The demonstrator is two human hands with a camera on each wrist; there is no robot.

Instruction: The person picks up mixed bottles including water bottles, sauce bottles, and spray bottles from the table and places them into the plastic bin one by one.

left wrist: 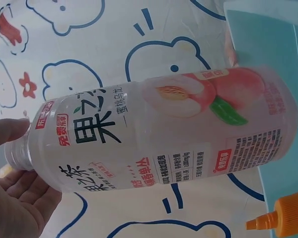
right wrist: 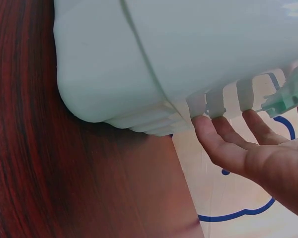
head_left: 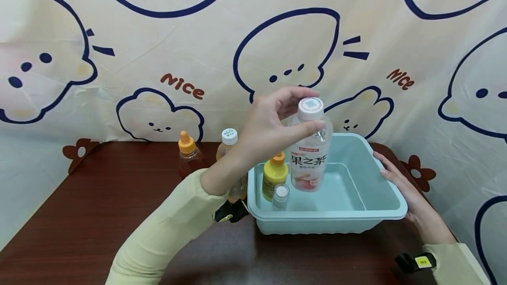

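We're looking at the left hand, and it has the peach fruit-tea bottle by the neck, thumb across the near side just under the white cap, fingers curled round behind! The bottle stands upright over the left half of the pale blue tub, its lower part inside the rim; whether the base touches the tub's floor, we cannot tell. From the left wrist we get the label up close: black 果之茶 lettering, a cut peach, a green leaf.

Over to the right hand, and it's at the tub's right edge, fingers stretched out, fingertips against the outer wall, as we see from the right wrist.

Inside the tub, by its left edge, we have a yellow squeeze bottle with an orange nozzle cap, and just in front of it a small clear bottle with a white top, tucked near the front left corner.

Beyond the tub's left edge, on the dark wooden table, we spot an orange-nozzled bottle towards the far edge and a white-capped bottle, partly behind the left forearm. The tub itself sits close to the table's far right corner, and behind it all we have a cream cloth printed with blue-outlined cartoon animals.
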